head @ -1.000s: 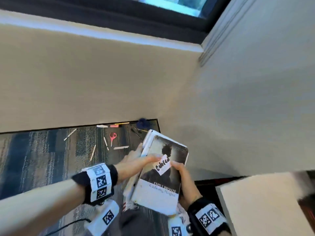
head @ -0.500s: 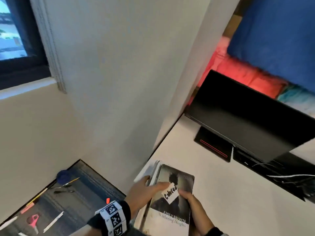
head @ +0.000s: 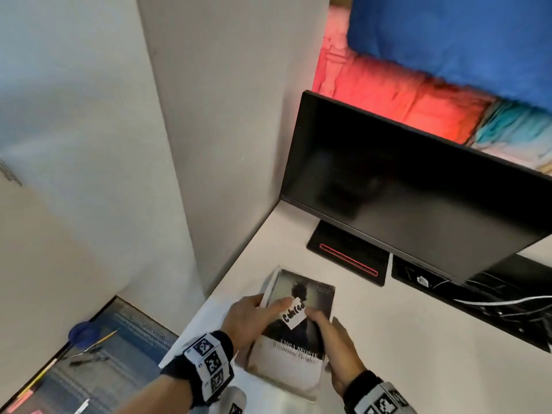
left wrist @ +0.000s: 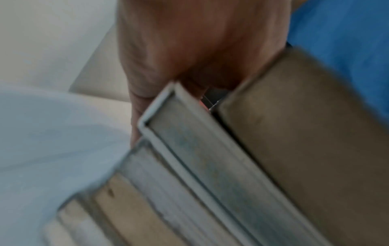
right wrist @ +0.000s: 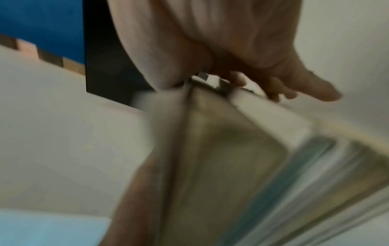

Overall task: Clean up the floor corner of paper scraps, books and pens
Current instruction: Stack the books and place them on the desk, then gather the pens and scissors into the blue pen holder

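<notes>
Head view: I hold a stack of books [head: 294,333] over the near left corner of the desk [head: 418,354], in front of the monitor [head: 418,186]. My left hand [head: 254,318] clamps the stack's left edge, thumb on the top cover. My right hand [head: 334,345] clamps the right edge, thumb beside a paper scrap [head: 294,312] lying on that cover. Whether the stack touches the desk I cannot tell. Pens [head: 98,342] lie on the floor [head: 125,339] near the wall.

Left wrist view: the left hand [left wrist: 189,50] has its fingers curled under the books [left wrist: 210,166]. Several separate blocks show, edges uneven. I judge the stack heavy and stiff, but liable to slide layer on layer.

Right wrist view: the right hand [right wrist: 221,41] grips the books [right wrist: 231,158] from the opposite side, fingers under the stack. The picture is blurred. I judge support from below at both long edges the correct hold. The scrap is light and loose, so a thumb should pin it.
</notes>
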